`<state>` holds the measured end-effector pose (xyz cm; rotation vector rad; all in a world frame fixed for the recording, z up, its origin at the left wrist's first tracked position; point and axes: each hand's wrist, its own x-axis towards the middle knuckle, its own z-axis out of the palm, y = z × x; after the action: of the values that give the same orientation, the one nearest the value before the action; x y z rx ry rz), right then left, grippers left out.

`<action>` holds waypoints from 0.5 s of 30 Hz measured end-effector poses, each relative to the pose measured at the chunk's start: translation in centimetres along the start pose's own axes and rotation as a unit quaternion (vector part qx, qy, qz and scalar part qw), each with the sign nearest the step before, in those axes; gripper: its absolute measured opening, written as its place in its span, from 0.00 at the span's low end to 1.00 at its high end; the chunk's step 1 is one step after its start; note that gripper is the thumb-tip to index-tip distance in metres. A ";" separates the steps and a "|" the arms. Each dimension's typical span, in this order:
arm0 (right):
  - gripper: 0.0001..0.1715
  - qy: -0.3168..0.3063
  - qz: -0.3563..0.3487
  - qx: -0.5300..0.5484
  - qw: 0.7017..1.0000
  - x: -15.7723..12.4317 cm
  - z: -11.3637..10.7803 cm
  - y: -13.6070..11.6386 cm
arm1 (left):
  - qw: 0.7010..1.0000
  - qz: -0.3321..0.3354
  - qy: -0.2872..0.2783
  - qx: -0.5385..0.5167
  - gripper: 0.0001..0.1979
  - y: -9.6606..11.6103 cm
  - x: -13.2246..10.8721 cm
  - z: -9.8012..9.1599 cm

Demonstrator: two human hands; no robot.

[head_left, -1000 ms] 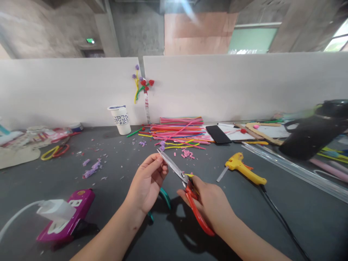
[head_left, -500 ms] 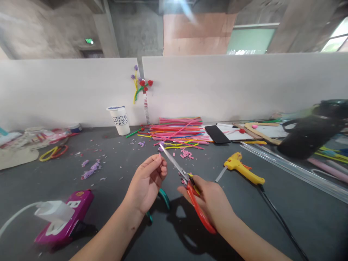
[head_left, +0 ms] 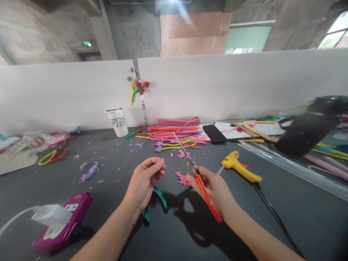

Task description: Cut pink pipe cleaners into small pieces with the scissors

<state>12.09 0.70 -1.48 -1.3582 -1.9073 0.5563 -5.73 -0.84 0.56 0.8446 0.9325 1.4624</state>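
Note:
Between the thumb and forefinger of my left hand (head_left: 145, 183) is a small pink piece (head_left: 162, 162), perhaps a snip of pipe cleaner. My right hand (head_left: 214, 190) grips red-handled scissors (head_left: 208, 199), their blades pointing up and away, apart from the pink piece. Small pink cut pieces (head_left: 183, 179) lie on the table just left of the right hand. Under my left wrist are teal handles (head_left: 161, 198) of a tool whose head is hidden. Farther back lies a heap of pink, red and yellow pipe cleaners (head_left: 176, 132).
A yellow glue gun (head_left: 240, 168) with its black cord lies at the right, near clear sticks (head_left: 272, 165) and a dark jug (head_left: 307, 127). A purple power strip (head_left: 78, 208) is at the left. A paper cup (head_left: 117, 122) and a black phone (head_left: 214, 133) stand farther back.
My right hand has moved the scissors slightly right, away from my left hand, and their blades look more closed. The left hand still pinches the pink piece. The view has shifted slightly.

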 end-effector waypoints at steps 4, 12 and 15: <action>0.19 -0.018 0.000 -0.051 0.999 0.4 -0.5 0.4 | 0.986 0.089 0.034 0.140 0.07 -0.6 0.2 -0.1; 0.18 0.016 0.008 -0.067 0.998 1.1 -0.7 1.4 | 0.916 0.167 0.021 0.363 0.04 -1.5 0.7 -0.4; 0.19 0.025 0.037 -0.019 0.999 1.6 -0.8 2.3 | 0.870 0.157 -0.045 0.466 0.03 -1.8 1.0 0.2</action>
<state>13.82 2.94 -2.08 -1.4585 -1.8421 0.5182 -4.85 0.29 -1.00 1.8230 1.5083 1.1714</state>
